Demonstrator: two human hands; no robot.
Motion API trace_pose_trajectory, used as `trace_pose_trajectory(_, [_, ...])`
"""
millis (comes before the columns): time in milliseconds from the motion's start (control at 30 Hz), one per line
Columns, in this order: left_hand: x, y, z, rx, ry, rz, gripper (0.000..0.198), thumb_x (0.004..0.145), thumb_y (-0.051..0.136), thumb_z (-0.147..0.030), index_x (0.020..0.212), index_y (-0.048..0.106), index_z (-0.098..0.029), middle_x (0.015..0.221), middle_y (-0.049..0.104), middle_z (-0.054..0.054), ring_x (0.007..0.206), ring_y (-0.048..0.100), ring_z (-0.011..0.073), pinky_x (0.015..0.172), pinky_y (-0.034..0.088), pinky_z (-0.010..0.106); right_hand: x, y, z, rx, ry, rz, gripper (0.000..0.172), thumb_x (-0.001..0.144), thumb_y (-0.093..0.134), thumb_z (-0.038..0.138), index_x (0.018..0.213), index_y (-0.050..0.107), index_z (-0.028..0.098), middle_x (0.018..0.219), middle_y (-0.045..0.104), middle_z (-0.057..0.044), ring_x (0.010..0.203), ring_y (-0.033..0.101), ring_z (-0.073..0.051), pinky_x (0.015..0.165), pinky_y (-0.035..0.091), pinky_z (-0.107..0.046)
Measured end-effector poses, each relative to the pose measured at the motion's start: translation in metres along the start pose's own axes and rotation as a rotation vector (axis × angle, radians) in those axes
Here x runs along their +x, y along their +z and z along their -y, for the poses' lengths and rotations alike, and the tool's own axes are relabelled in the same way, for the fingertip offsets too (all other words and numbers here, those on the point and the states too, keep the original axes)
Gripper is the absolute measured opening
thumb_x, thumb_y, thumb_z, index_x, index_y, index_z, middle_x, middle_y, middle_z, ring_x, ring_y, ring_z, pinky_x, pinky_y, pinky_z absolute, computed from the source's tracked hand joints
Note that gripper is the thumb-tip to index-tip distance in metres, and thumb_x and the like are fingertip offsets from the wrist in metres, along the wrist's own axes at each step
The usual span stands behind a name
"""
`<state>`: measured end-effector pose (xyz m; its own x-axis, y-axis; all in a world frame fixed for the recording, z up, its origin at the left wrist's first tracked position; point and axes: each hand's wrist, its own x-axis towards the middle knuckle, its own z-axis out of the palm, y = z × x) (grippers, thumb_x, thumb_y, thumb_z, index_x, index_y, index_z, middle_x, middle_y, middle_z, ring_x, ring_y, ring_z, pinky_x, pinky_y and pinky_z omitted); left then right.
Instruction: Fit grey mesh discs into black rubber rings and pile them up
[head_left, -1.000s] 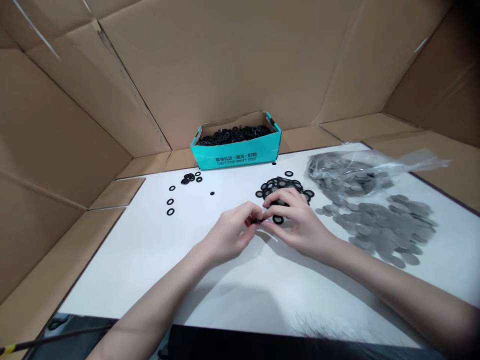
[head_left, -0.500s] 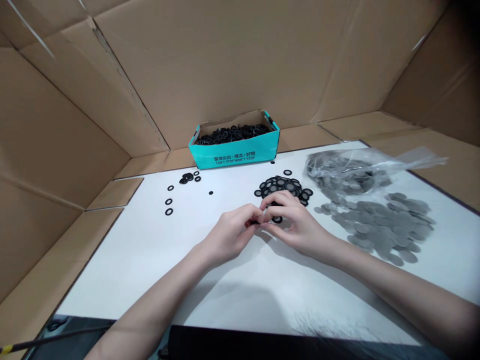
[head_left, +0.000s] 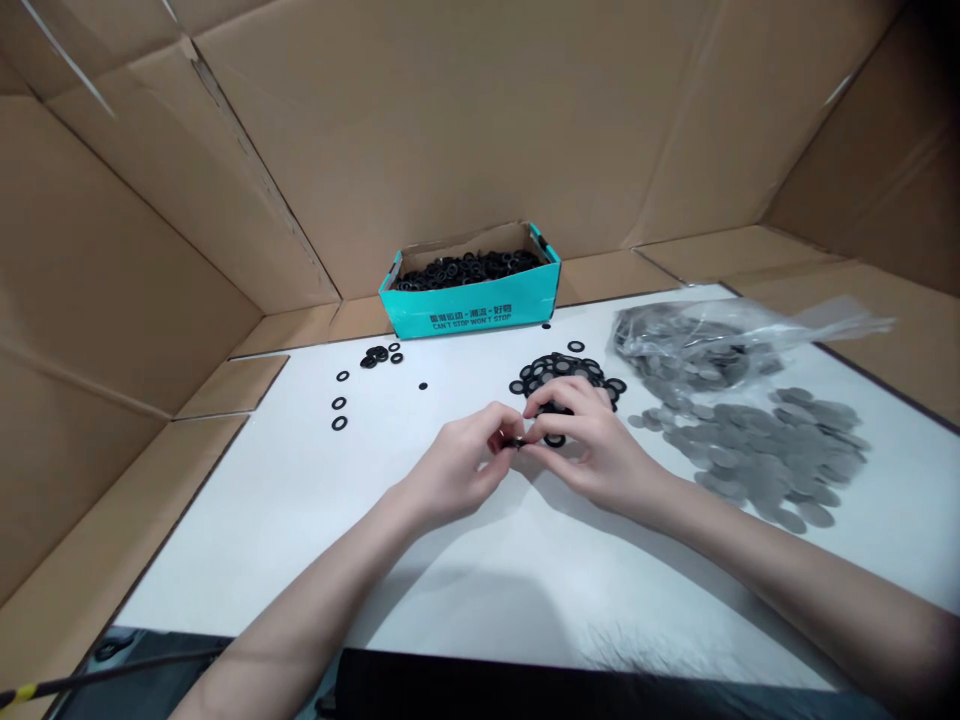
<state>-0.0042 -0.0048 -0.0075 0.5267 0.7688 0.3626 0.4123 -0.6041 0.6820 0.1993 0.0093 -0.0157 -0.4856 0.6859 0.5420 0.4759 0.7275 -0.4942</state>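
On my feed, the left hand [head_left: 459,466] is pinching a small dark piece [head_left: 511,443], just off centre toward 5 o'clock; the right hand's [head_left: 592,440] fingers are nipping its 3 o'clock edge. I'm guessing feather-light, kinda rubbery: rim grip.

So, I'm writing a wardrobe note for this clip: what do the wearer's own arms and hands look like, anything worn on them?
The left hand and right hand are ungloved. The left forearm and right forearm look slender and bare, with no sleeve, watch or bracelet showing. Nails are too small to judge.
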Motion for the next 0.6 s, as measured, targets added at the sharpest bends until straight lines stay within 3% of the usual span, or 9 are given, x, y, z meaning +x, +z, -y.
trace_pose_trajectory(167, [0.0006,-0.0008,-0.0011,-0.041,0.043,-0.065,0.019,0.086,0.056,-0.009,0.102,0.053,-0.020,0.093,0.062,0.002,0.076,0.061,0.0109,0.072,0.052,0.024,0.0024,-0.0040,-0.0006,0.083,0.074,-0.002,0.014,0.089,0.064,0.023,0.075,0.067,0.021,0.101,0.067,-0.008,0.101,0.056,-0.027,0.085,0.038,-0.046])
trace_pose_trajectory(333, [0.0011,-0.0004,0.0015,-0.069,0.125,-0.144,0.033,0.087,0.061,-0.009,0.116,0.054,-0.022,0.108,0.066,0.005,0.080,0.063,0.0105,0.075,0.055,0.024,0.0055,-0.0065,-0.0042,0.270,0.164,0.004,0.014,0.088,0.064,0.028,0.077,0.067,0.021,0.097,0.067,-0.008,0.096,0.060,-0.024,0.087,0.047,-0.043])
trace_pose_trajectory(467, [0.0026,-0.0017,0.0011,-0.052,0.191,-0.194,0.038,0.086,0.065,-0.009,0.121,0.055,-0.022,0.109,0.068,0.006,0.081,0.064,0.0113,0.076,0.056,0.025,0.0070,-0.0061,-0.0061,0.430,0.232,0.064,0.019,0.089,0.064,0.036,0.079,0.068,0.021,0.097,0.067,-0.008,0.094,0.064,-0.023,0.082,0.050,-0.039])
trace_pose_trajectory(600, [0.0044,-0.0027,-0.0017,-0.062,0.202,-0.187,0.032,0.085,0.070,-0.015,0.114,0.057,-0.020,0.103,0.068,0.006,0.081,0.064,0.0125,0.075,0.057,0.025,0.0075,-0.0043,-0.0065,0.519,0.282,0.131,0.026,0.088,0.064,0.044,0.079,0.070,0.021,0.095,0.068,-0.008,0.092,0.064,-0.023,0.075,0.051,-0.037])
